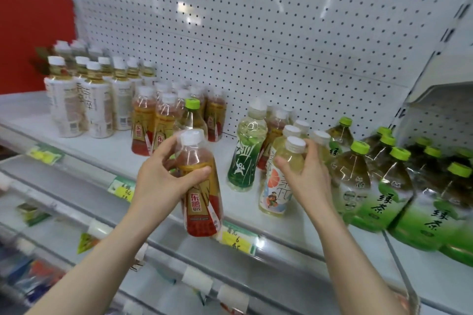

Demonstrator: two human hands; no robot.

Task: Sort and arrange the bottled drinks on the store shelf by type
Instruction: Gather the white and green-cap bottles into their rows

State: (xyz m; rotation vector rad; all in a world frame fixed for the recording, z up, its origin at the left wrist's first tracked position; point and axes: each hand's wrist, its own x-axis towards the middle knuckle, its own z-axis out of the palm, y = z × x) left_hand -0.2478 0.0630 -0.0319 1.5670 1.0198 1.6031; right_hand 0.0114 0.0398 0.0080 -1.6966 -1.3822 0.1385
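Your forearms enter from the lower edge of the frame. Left hand (163, 176), centre: fingers and thumb are curled round the shoulder of a red-and-gold bottle (202, 202), which is held clear of the shelf (115, 153), out over its front edge. Its matching group (151, 120) stands left of centre, with one lime-capped bottle (192, 115) misplaced among it.

Right hand (309, 176), right of centre: fingers are wrapped round the shoulder of a pale yellow bottle (276, 194). It tilts, and whether its base rests on the shelf cannot be told.

Assessment: both bottles look full, so expect moderate weight. The thin plastic walls would likely give under a hard squeeze, and the glossy film labels may slip. Take hold at the stiffer shoulder just under the cap and set each down base first, since neighbouring bottles stand close and could topple.
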